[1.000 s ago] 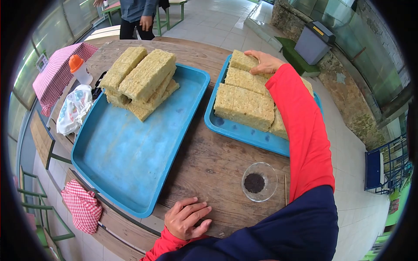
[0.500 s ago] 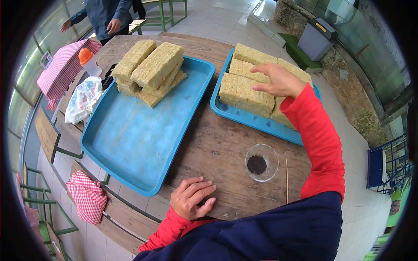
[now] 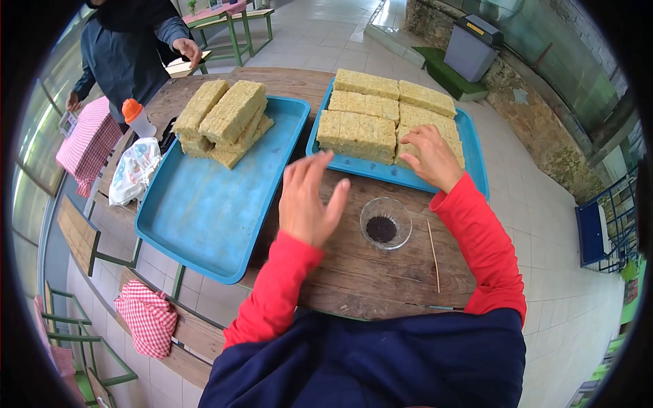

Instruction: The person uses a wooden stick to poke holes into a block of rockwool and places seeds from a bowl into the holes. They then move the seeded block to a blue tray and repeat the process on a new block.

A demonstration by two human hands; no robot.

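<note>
My left hand [image 3: 308,199] is raised over the wooden table [image 3: 381,272], fingers spread, holding nothing, between the two blue trays. My right hand [image 3: 430,158] rests on the near edge of the yellow-green fibrous slabs [image 3: 381,119] in the right blue tray [image 3: 476,163]; whether it grips a slab I cannot tell. The left blue tray [image 3: 204,204] holds a stack of the same slabs [image 3: 224,119] at its far end. A small glass bowl of dark seeds [image 3: 385,223] sits just right of my left hand, and a thin wooden stick [image 3: 432,255] lies beside it.
Another person in a dark blue top [image 3: 129,54] stands at the far left of the table. An orange-capped bottle [image 3: 138,117] and a white cloth [image 3: 135,170] lie left of the trays. A red checked cloth [image 3: 146,316] hangs on a bench. A grey bin [image 3: 473,46] stands beyond.
My left hand lifted off the table's near edge and moved forward between the trays. My right hand drew back from the far slabs to the near edge of the right tray.
</note>
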